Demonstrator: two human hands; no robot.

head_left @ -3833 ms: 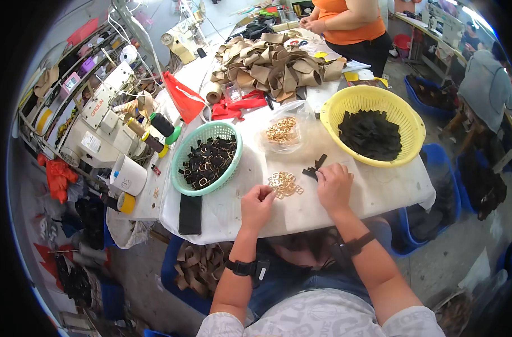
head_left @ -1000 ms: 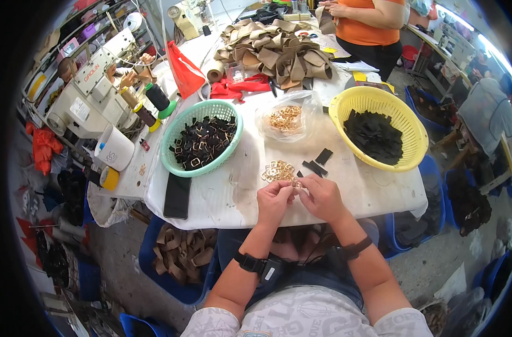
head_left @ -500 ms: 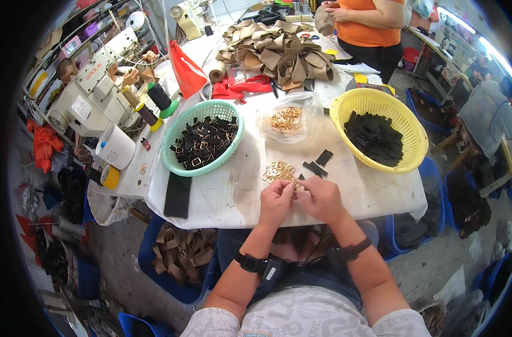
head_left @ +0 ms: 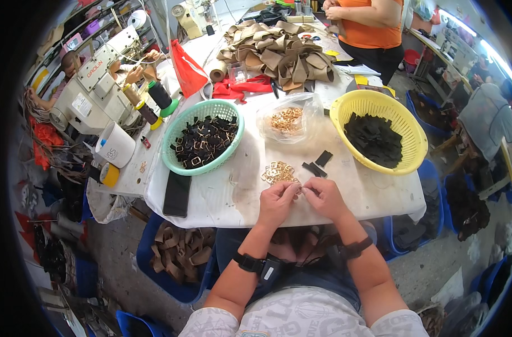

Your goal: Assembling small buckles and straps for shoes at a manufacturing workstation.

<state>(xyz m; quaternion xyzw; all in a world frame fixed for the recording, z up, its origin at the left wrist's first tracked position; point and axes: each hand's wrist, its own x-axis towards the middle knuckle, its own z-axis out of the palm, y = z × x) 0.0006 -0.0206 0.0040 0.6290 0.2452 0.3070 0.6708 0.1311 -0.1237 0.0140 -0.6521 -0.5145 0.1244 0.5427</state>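
Note:
My left hand (head_left: 279, 202) and my right hand (head_left: 325, 200) meet over the table's front edge, fingertips pinched together. Between them is something small, mostly hidden by the fingers; I cannot make out what. Just beyond my left fingertips lies a small pile of gold metal buckles (head_left: 279, 172). Loose black strips (head_left: 324, 158) lie a little farther off, toward the right. Behind them stands a clear plastic bag (head_left: 304, 132) with more gold pieces inside. The green basket (head_left: 171, 153) at left holds black strips fitted with gold buckles; the yellow basket (head_left: 417, 147) at right holds plain black strips.
A dark phone (head_left: 177, 195) lies by the green basket. Brown strips (head_left: 289, 56) are heaped at the back, near a person in orange (head_left: 374, 28). A sewing machine (head_left: 93, 92), thread cones (head_left: 161, 96) and a white cup (head_left: 115, 145) stand left. Blue bins (head_left: 143, 253) sit below.
My right hand has turned slightly and its fingertips have shifted. A dark bit beside my fingertips no longer shows. At far left, another person's arm has reached out to a bundle.

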